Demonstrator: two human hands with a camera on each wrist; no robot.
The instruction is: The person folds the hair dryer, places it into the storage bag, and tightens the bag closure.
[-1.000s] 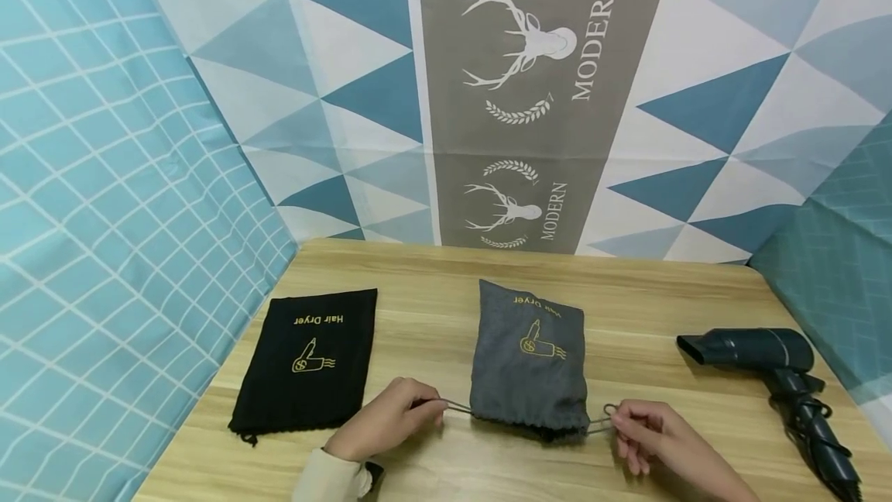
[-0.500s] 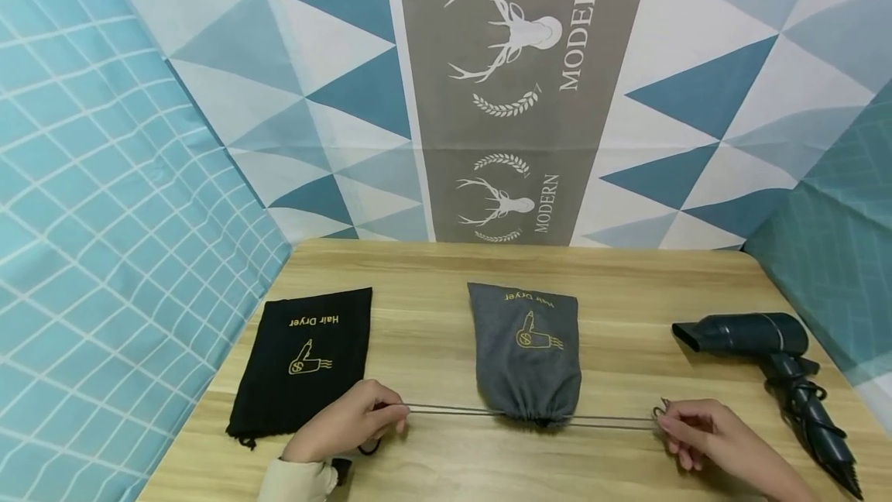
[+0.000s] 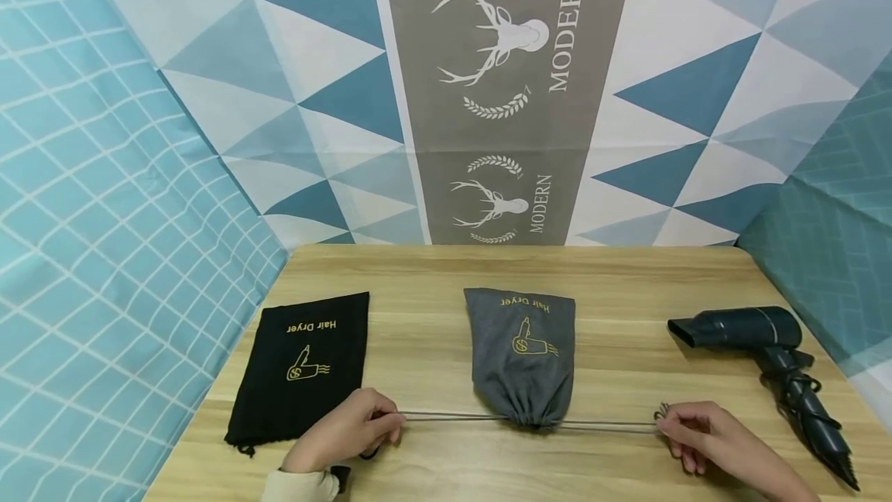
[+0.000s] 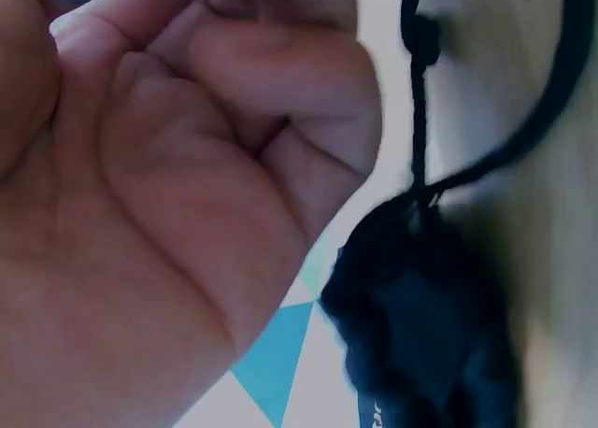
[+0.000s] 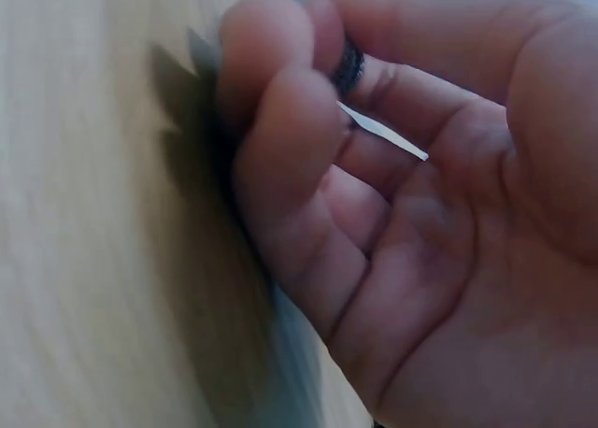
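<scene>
A grey drawstring pouch (image 3: 523, 362) lies mid-table, with a yellow hair dryer print and its gathered mouth toward me. Thin doubled cords (image 3: 456, 416) stretch from that mouth out to both sides. At the left, my left hand (image 3: 348, 428) pinches one cord end between thumb and finger. My right hand (image 3: 707, 434) pinches the opposite cord at its knotted end; its fingertips (image 5: 290, 120) close around the dark cord in the right wrist view. In the left wrist view my curled left fingers (image 4: 290, 92) show close up, and the cord in their grip is hidden.
A black pouch (image 3: 310, 370) with the same print lies flat behind the left hand. A dark hair dryer (image 3: 746, 329), its cable wound round the handle, lies at the right side of the wooden table (image 3: 627, 269). A patterned cloth wall (image 3: 502, 122) stands behind the table.
Both hands have moved apart, pulling the cords out long and taut. The grey pouch's wide mouth has drawn together into a tight bunch. In the last half second the hands hardly moved.
</scene>
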